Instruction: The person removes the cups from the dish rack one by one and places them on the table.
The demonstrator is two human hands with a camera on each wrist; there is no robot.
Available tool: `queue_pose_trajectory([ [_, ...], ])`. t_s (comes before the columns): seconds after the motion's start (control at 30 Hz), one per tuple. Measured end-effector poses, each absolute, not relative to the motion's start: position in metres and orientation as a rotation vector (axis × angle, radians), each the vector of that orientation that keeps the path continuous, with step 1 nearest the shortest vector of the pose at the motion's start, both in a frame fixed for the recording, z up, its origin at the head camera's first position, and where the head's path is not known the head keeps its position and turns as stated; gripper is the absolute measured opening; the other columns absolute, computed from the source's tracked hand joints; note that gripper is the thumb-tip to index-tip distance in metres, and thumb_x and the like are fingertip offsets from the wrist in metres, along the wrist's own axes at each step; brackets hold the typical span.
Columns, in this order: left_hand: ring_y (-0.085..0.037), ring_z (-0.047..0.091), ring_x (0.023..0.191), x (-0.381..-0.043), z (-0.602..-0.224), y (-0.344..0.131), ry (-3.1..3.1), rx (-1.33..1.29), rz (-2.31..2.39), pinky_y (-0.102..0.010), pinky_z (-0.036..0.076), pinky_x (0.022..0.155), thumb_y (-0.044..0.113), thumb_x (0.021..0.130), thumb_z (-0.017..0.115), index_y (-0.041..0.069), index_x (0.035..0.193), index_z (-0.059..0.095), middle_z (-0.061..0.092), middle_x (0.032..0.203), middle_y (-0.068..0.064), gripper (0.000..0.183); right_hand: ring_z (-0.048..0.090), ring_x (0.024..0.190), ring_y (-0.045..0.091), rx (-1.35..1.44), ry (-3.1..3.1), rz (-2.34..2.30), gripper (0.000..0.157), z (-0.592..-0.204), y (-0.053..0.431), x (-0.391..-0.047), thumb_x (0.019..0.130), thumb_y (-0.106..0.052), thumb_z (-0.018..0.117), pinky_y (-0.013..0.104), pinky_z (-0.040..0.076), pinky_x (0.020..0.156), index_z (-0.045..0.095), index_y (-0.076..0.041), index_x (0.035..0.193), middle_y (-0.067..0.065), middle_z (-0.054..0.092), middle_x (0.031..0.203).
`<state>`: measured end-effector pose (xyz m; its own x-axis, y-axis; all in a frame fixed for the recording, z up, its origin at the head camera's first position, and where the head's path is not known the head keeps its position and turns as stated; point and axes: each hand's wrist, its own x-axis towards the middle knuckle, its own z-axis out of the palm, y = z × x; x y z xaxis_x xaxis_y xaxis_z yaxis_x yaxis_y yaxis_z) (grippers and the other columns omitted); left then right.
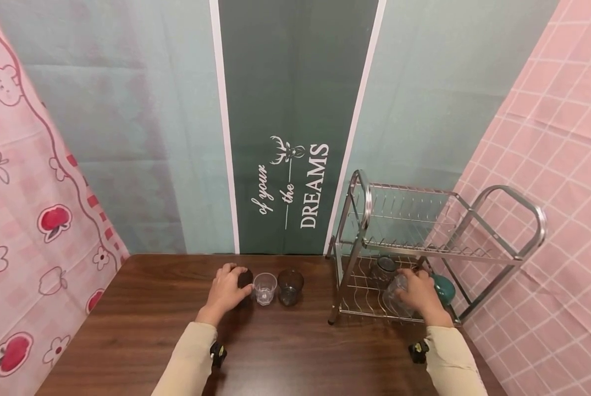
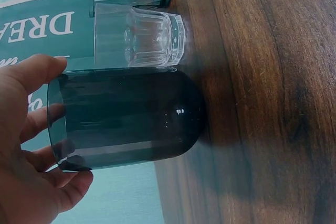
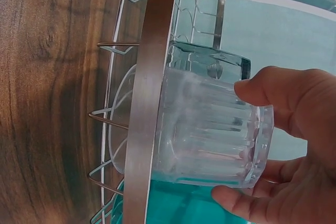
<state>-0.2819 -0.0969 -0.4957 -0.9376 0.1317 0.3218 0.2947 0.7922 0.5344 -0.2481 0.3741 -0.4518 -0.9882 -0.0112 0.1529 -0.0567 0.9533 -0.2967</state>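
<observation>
Your left hand (image 1: 227, 289) is gripping a smoky, see-through, round-bottomed cup (image 2: 128, 116) by its rim at the brown wooden table (image 1: 285, 352), while your right hand (image 1: 419, 290) is clasping an upside-down clear ribbed cup (image 3: 207, 129) on the silver metal rack's (image 3: 146, 98) lower tier.

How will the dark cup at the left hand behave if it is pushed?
The dark cup may rock or tip easily, since its bottom looks rounded. Its smooth, glossy wall could be slippery. It is probably stiff: the rim shows no bending under the left hand.
</observation>
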Motion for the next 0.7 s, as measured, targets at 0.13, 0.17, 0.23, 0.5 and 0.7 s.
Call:
queue_pose_trajectory([
  [0.13, -0.040, 0.044, 0.110, -0.282, -0.494, -0.096, -2.732, -0.339, -0.865, -0.053, 0.038, 0.086, 0.028, 0.076, 0.075, 0.003, 0.113, 0.064, 0.047, 0.123, -0.023, 0.046, 0.039, 0.097, 0.059, 0.069, -2.945, 0.441, 0.049, -0.453, 0.376, -0.249, 0.077, -0.013, 0.069, 0.065, 0.035, 0.072, 0.053, 0.006, 0.120, 0.038, 0.047, 0.105],
  [0.17, -0.041, 0.045, 0.109, -0.282, -0.494, -0.096, -2.736, -0.339, -0.861, -0.053, 0.038, 0.086, 0.028, 0.076, 0.075, 0.003, 0.112, 0.064, 0.047, 0.123, -0.023, 0.046, 0.039, 0.097, 0.059, 0.070, -2.942, 0.442, 0.049, -0.453, 0.375, -0.249, 0.077, -0.013, 0.069, 0.065, 0.035, 0.072, 0.053, 0.006, 0.119, 0.038, 0.047, 0.105],
  [0.23, -0.041, 0.045, 0.109, -0.282, -0.494, -0.096, -2.739, -0.337, -0.860, -0.053, 0.038, 0.086, 0.028, 0.076, 0.075, 0.003, 0.112, 0.064, 0.047, 0.123, -0.023, 0.046, 0.040, 0.096, 0.058, 0.068, -2.944, 0.445, 0.050, -0.453, 0.375, -0.248, 0.077, -0.014, 0.069, 0.064, 0.035, 0.072, 0.053, 0.006, 0.120, 0.038, 0.047, 0.104],
  [0.5, -0.042, 0.045, 0.111, -0.281, -0.488, -0.097, -2.743, -0.355, -0.867, -0.054, 0.038, 0.087, 0.028, 0.074, 0.076, 0.004, 0.113, 0.063, 0.047, 0.124, -0.024, 0.048, 0.042, 0.098, 0.052, 0.090, -2.931, 0.479, 0.050, -0.451, 0.375, -0.247, 0.075, -0.013, 0.071, 0.061, 0.030, 0.080, 0.056, 0.006, 0.118, 0.030, 0.055, 0.098],
  [0.7, -0.043, 0.046, 0.110, -0.279, -0.471, -0.101, -2.730, -0.389, -0.834, -0.056, 0.039, 0.084, 0.028, 0.074, 0.075, 0.004, 0.114, 0.063, 0.047, 0.124, -0.025, 0.047, 0.045, 0.092, 0.045, 0.129, -2.928, 0.485, 0.050, -0.443, 0.371, -0.244, 0.075, -0.016, 0.072, 0.060, 0.031, 0.078, 0.057, 0.005, 0.118, 0.017, 0.057, 0.082],
])
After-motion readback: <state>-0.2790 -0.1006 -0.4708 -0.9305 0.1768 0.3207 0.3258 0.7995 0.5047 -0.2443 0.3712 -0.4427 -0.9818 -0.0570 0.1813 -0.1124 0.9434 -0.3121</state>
